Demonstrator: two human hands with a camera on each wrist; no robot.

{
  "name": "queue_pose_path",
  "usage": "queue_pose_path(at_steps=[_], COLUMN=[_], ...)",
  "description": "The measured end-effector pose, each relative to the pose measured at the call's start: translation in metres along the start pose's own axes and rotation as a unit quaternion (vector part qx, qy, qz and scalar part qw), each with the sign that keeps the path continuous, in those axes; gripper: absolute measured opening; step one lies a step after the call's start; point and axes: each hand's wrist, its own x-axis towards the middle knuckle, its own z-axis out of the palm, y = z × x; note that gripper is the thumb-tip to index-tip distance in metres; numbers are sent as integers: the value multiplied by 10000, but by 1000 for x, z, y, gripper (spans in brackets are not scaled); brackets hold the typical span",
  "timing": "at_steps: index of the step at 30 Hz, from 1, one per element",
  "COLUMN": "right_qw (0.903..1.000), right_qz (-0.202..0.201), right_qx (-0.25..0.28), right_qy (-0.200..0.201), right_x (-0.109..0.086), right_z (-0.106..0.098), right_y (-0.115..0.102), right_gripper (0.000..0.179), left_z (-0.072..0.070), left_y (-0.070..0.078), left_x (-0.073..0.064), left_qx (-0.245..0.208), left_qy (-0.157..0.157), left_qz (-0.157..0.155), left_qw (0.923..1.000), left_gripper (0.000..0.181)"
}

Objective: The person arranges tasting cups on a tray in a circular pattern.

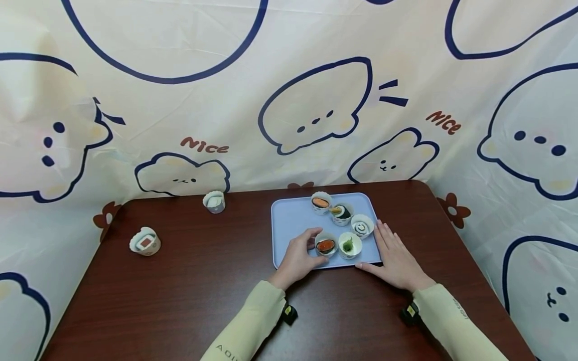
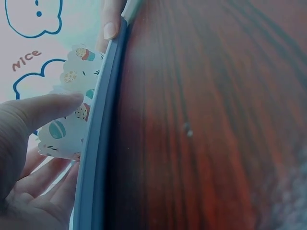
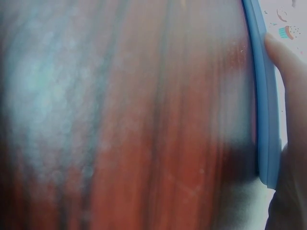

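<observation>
In the head view my left hand (image 1: 298, 256) reaches over the front of a light blue tray (image 1: 287, 220). Thumb and fingers curl round a paper cup holding an orange-topped sushi piece (image 1: 326, 245). From the left wrist, the cup's side (image 2: 72, 122) shows a printed cupcake pattern, the thumb against it. Beside it stands a cup with a green topping (image 1: 349, 245). My right hand (image 1: 399, 260) rests at the tray's front right corner, fingers extended along the right edge; the right wrist view shows its thumb (image 3: 283, 55) over the tray's rim.
Also on the tray are a cup with a smiley swirl (image 1: 362, 227), a cup with a dark roll (image 1: 341, 214) and another orange-topped cup (image 1: 321, 202). Off the tray, a white-filled cup (image 1: 214, 202) and a cup with a red-and-white piece (image 1: 145, 241) stand on the brown table (image 1: 203, 281).
</observation>
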Motion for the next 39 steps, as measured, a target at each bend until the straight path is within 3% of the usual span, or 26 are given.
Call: queue_pose_path(at_steps=[15, 24, 39], right_qw=[10000, 9998, 9999], right_qz=[47, 100, 75], right_qx=[5, 18, 87], right_qy=[-35, -143, -129], right_x=[-1, 1, 1], right_z=[0, 2, 1], right_y=[0, 2, 1], right_gripper=[120, 122, 121], left_z=[1, -7, -12], left_y=[-1, -3, -3], left_x=[-2, 0, 5], left_qx=[-12, 162, 246], left_qy=[-49, -66, -284], left_qz=[3, 102, 146], left_qw=[10000, 9998, 9992], left_gripper=[72, 62, 70])
